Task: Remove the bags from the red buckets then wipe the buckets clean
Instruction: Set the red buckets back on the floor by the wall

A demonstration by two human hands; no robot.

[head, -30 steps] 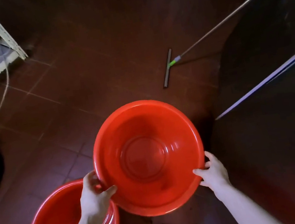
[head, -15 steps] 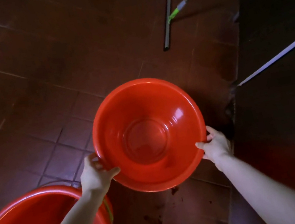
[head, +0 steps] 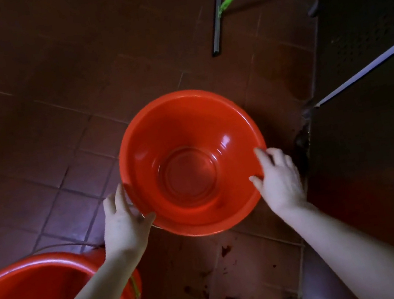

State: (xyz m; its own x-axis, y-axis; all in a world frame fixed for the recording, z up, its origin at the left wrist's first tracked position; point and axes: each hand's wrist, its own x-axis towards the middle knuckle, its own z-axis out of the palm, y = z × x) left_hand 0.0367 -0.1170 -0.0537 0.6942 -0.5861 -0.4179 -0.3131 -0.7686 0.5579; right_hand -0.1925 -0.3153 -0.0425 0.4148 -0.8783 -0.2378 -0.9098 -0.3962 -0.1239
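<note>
- The red bucket (head: 193,163) is low over the tiled floor (head: 53,108), bagless, between both hands; I cannot tell if it rests there.
- The left hand (head: 124,221) and right hand (head: 279,180) touch its rim with fingers spread, not clamped, so it may slip or tip.
- Dark stains (head: 224,250) nearby could dirty its base.

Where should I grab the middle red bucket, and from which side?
Take the bucket by its rolled rim, at opposite left and right sides, coming from above. It stands upright, mouth up, and its wide, smooth walls show no handle.
</note>
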